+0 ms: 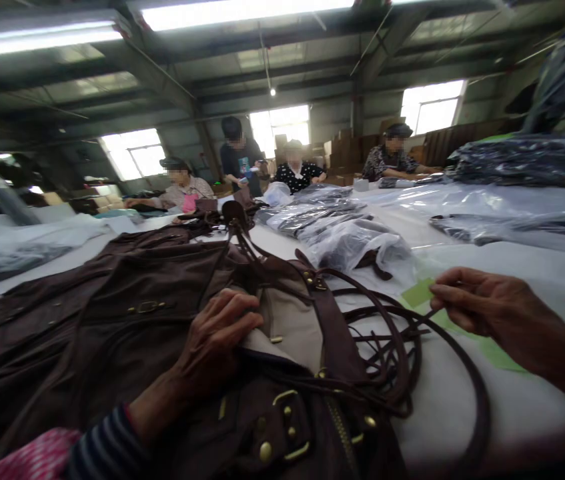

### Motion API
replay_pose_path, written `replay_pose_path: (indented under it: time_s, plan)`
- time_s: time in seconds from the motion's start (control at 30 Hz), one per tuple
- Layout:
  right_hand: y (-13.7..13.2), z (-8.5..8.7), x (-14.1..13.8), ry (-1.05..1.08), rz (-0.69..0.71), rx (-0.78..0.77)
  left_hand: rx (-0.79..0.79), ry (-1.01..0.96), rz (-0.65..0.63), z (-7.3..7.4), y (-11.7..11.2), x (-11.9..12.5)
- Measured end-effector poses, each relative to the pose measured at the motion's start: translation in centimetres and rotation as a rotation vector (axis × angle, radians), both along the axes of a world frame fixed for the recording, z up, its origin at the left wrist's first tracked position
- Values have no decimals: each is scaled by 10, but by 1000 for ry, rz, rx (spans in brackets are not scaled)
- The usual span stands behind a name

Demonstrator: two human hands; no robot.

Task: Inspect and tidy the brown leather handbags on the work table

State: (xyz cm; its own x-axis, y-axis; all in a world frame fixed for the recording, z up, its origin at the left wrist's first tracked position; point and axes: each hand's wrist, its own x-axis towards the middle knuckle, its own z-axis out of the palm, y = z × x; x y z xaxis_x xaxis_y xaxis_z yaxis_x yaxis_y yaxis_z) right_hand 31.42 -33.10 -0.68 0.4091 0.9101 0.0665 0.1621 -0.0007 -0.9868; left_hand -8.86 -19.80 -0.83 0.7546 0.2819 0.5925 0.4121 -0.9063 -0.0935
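A dark brown leather-look bag (147,287) with brass-coloured buckles and studs lies in front of me, its beige lining (292,323) showing at the opening. My left hand (219,337) is closed over the edge of that opening, fingers bent against the lining. Long brown straps (402,353) lie in loose coils on the bag's right. Beyond them, my right hand (487,303) pinches with thumb and forefinger beside a light green paper slip (416,293). A thin strap end also meets these fingertips, so which one is held I cannot tell.
More brown bags (22,313) lie at the left. Plastic-wrapped goods (332,217) cover the table ahead, and a wrapped stack (527,160) stands at the far right. Several people sit or stand across the tables, one in a dark T-shirt (237,160). Cardboard boxes (345,153) are piled behind.
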Motion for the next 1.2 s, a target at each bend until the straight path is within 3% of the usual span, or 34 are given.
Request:
replay_pose_path:
  time_s: [0.2,0.37,0.47,0.63,0.8,0.97,1.2]
  plan:
    - [57,20,-103,80,492,-25,-58,-62,-3,0,-7,4]
    - [108,19,-161,55,650,-36,-79,-44,-5,-1,-5,2]
    - [120,13,-168,-54,704,-107,-64,-38,-35,8,-2,5]
    - [129,11,-176,-111,699,-121,-6,33,-23,37,0,16]
    - [143,18,-197,-592,601,37,81,144,16,56,-1,23]
    - [142,18,-207,-844,492,114,28,157,53,48,-2,21]
    - [137,13,-189,-899,577,209,-117,191,51,29,-18,-4]
